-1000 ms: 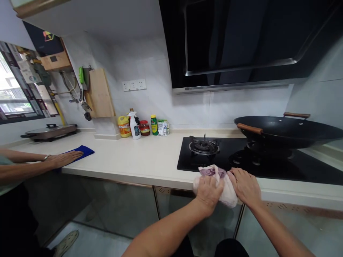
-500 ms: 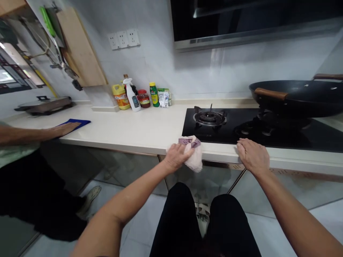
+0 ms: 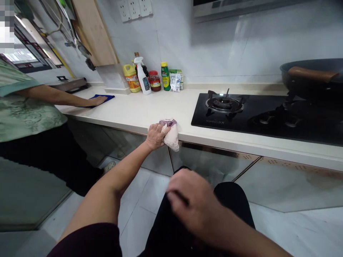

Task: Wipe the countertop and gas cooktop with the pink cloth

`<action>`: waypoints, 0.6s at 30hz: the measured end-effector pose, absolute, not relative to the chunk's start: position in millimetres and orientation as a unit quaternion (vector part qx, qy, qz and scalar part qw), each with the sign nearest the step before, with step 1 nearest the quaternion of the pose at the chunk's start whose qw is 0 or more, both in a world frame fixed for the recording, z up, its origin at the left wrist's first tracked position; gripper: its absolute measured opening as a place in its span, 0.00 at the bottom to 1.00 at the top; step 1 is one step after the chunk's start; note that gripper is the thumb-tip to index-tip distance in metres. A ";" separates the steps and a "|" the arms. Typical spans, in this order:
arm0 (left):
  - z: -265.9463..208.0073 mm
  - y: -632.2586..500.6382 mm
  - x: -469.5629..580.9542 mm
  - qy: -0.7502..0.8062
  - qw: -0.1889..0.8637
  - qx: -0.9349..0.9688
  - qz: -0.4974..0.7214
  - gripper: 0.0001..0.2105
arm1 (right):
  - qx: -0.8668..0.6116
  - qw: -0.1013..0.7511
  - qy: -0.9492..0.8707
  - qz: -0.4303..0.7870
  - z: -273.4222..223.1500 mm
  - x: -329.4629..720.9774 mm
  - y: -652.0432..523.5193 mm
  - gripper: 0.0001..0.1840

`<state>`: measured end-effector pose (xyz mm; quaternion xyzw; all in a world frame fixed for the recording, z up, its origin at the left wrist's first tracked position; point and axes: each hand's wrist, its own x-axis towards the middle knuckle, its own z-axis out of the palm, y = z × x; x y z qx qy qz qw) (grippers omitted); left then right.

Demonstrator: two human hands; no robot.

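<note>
My left hand (image 3: 155, 137) is closed on a pale pink and purple cloth (image 3: 171, 137) at the front edge of the white countertop (image 3: 128, 110). Part of the cloth hangs down over that edge, left of the black gas stove (image 3: 241, 119). My right hand (image 3: 193, 203) is raised off the counter, in front of my knees and close to the camera. Its fingers are curled in and somewhat blurred by motion, and nothing shows in them.
At left another person's hand (image 3: 98, 101) presses a blue cloth (image 3: 109, 97) on the counter. A spray bottle (image 3: 143, 78), yellow jug (image 3: 132, 79), red-lidded jar (image 3: 154, 81) and green bottle (image 3: 165, 76) stand by the wall. A large wok (image 3: 308, 80) sits at right.
My left hand has slid the cloth leftward along the counter edge. My right hand has left the counter edge by the stove and come back toward me. The view has shifted, too.
</note>
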<state>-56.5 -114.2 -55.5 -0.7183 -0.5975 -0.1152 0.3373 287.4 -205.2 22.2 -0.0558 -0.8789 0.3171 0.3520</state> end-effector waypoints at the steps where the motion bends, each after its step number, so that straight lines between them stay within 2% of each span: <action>1: -56.9 -113.9 -56.4 -0.596 0.340 -0.717 -0.124 0.29 | -0.024 0.319 -0.901 0.294 11.2 274.7 -219.6 0.05; 4: -59.9 -113.4 -56.9 -0.599 0.337 -0.713 -0.137 0.29 | -0.028 0.114 -0.974 0.195 -40.6 250.0 -230.9 0.07; 5: -60.6 -113.1 -56.9 -0.600 0.336 -0.713 -0.138 0.29 | -0.093 0.057 -0.982 0.157 -60.0 247.8 -224.7 0.09; 6: -61.1 -112.8 -56.8 -0.601 0.334 -0.712 -0.139 0.28 | -0.130 0.036 -0.981 0.141 -78.5 248.8 -215.1 0.15; 9: -62.8 -111.4 -56.1 -0.601 0.338 -0.710 -0.146 0.27 | -0.212 0.011 -0.971 0.111 -120.1 266.7 -178.9 0.23; 13: -64.3 -110.5 -55.8 -0.594 0.351 -0.708 -0.152 0.27 | -0.296 -0.001 -0.951 0.088 -148.2 303.1 -145.9 0.22; 18: -60.8 -113.7 -66.1 -0.563 0.349 -0.738 -0.127 0.28 | -0.353 0.026 -0.931 0.086 -166.6 348.2 -123.7 0.20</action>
